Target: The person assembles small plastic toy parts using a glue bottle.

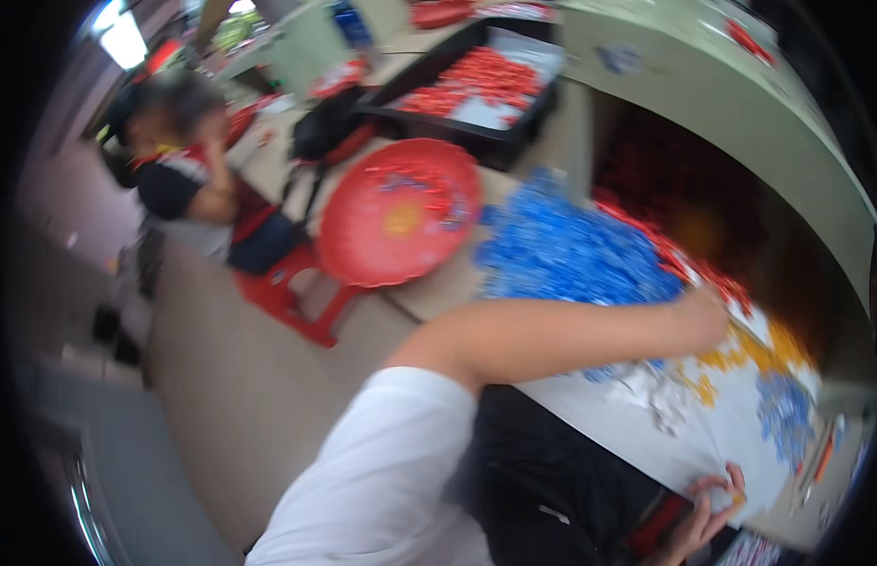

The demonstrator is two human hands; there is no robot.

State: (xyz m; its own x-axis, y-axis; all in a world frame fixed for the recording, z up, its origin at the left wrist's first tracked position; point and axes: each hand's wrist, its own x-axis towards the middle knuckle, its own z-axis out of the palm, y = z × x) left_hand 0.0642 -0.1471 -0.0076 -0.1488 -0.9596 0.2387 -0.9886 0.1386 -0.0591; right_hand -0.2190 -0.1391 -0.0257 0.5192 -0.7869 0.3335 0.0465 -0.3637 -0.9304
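Note:
My left arm, in a white sleeve, reaches across the table. Its hand point(702, 319) is curled down at the edge of the red pieces point(679, 250) and the yellow pieces point(764, 349); whatever its fingers grip is hidden. At the table's near edge my right hand point(707, 519) is closed around something small, pale and yellowish, too blurred to name. A large heap of small blue plastic pieces point(570, 247) lies beyond my left forearm. White pieces point(653, 391) and pale blue pieces point(785, 415) lie on a white sheet point(589, 410) between and beside my hands.
A round red basin point(344, 226) with a few pieces stands at the table's left. Behind it is a black tray point(521, 141) of red pieces. Another person point(188, 160) sits at the far left by a red stool point(287, 292). Tools point(823, 457) lie at the right edge.

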